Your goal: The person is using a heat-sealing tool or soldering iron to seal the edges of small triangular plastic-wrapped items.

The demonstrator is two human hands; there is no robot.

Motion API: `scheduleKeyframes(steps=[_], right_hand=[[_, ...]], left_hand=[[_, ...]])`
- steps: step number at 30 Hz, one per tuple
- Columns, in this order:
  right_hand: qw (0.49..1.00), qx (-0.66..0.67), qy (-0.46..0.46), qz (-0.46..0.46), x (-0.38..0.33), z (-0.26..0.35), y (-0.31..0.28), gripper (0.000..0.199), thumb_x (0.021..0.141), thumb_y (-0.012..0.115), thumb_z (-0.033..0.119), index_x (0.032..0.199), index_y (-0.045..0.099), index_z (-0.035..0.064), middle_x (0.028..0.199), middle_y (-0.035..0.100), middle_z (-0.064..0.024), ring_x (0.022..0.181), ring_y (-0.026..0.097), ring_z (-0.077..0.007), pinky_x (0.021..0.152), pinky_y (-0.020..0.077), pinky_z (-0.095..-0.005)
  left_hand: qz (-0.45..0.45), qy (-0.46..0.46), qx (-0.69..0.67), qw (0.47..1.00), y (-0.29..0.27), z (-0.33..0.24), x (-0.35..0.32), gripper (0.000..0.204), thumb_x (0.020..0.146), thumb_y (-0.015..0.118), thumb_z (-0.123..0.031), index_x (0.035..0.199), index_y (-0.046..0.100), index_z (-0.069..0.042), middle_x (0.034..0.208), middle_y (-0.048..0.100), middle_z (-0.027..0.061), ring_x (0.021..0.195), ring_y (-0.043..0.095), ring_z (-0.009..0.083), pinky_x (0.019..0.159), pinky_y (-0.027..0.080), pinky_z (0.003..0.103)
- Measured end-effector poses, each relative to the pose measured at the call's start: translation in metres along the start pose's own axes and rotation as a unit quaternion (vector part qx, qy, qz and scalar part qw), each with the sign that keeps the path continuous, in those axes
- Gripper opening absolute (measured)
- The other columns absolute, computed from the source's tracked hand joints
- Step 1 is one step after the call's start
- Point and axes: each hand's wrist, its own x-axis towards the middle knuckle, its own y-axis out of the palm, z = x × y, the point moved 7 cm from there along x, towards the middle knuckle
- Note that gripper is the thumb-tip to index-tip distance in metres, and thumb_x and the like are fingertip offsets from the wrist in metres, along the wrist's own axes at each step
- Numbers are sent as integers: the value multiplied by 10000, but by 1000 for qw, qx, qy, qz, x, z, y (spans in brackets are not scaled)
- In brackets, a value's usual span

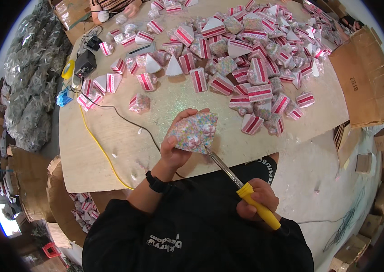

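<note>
My left hand (174, 155), with a dark watch on the wrist, grips a fake cake slice (195, 131) above the table's near edge. Its side toward me is covered in pastel sprinkle-like specks. Closed around the yellow handle of a soldering iron (226, 170) is my right hand (263, 199). The iron's metal shaft slants up and left, and its tip meets the lower edge of the slice; whether it sinks in cannot be seen. Beyond my hands, a heap of pink-and-white striped cake slices (259, 72) spreads over the table (96, 156).
A black cord (124, 117) and a yellow cord (96, 138) cross the table's left side. A black power box (85, 63) and a yellow tape roll (68, 69) lie at its left edge. Cardboard (364, 81) stands at right. Another person's hand (133, 8) is at the far edge.
</note>
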Motion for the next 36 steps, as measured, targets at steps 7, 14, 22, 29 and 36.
scheduleKeyframes(steps=[7,14,22,29,36], right_hand=[[998,37,46,38,1,-4,2,374,975,585,317,1078,428,-6,800,593,-226,547,556,-224,495,462,-288],[995,63,59,53,1,-7,1,368,968,594,312,1075,436,-3,747,601,-195,576,591,-228,529,478,-293],[994,32,88,58,4,-8,1,324,954,586,284,1063,461,5,745,605,-181,565,584,-219,533,481,-305],[990,66,123,7,-2,-13,-2,303,845,736,199,1022,558,30,726,572,-103,567,576,-247,484,451,-335],[994,59,89,29,6,-12,5,294,949,591,249,1055,464,6,673,532,-106,491,512,-193,465,418,-305]], left_hand=[[0,-18,21,1000,5,5,-3,933,720,690,-576,1423,358,-60,1514,335,267,1365,426,385,1111,394,468],[6,-23,25,999,8,8,-4,938,718,692,-585,1419,361,-58,1510,336,272,1366,423,386,1112,391,468],[1,-29,34,999,3,13,-5,944,722,685,-610,1416,364,-57,1511,340,261,1369,419,383,1122,376,471],[-2,-30,33,999,0,14,-5,937,722,688,-600,1415,367,-56,1508,344,264,1368,420,381,1126,371,472],[-8,-33,33,999,-2,14,-6,936,712,701,-591,1407,377,-54,1504,351,264,1364,428,382,1131,366,470]])
